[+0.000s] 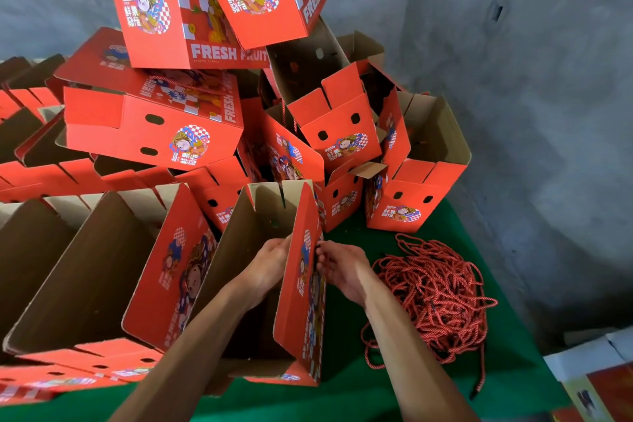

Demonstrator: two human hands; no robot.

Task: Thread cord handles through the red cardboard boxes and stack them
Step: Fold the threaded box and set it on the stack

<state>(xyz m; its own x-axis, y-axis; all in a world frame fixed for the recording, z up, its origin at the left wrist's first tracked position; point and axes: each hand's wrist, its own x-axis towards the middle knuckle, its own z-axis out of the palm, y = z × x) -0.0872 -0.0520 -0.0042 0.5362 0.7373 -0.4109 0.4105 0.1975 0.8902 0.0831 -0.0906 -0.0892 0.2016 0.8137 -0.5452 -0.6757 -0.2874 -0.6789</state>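
An open red cardboard box (pixel 298 305) stands on the green table in front of me, its brown inside facing up. My left hand (pixel 270 264) reaches inside the box, fingers against the inner face of its right wall. My right hand (pixel 342 267) is outside that wall and pinches a red cord (pixel 327 265) at the wall's outer face. A tangled heap of red cords (pixel 435 295) lies on the table just right of my right arm.
A high, leaning pile of red boxes (pixel 212 44) rises behind, some tilted at the top. More open boxes (pixel 75 267) stand at the left. The green table cover (pixel 376 390) ends at the right near a grey wall (pixel 531 113). A white box (pixel 596 373) sits lower right.
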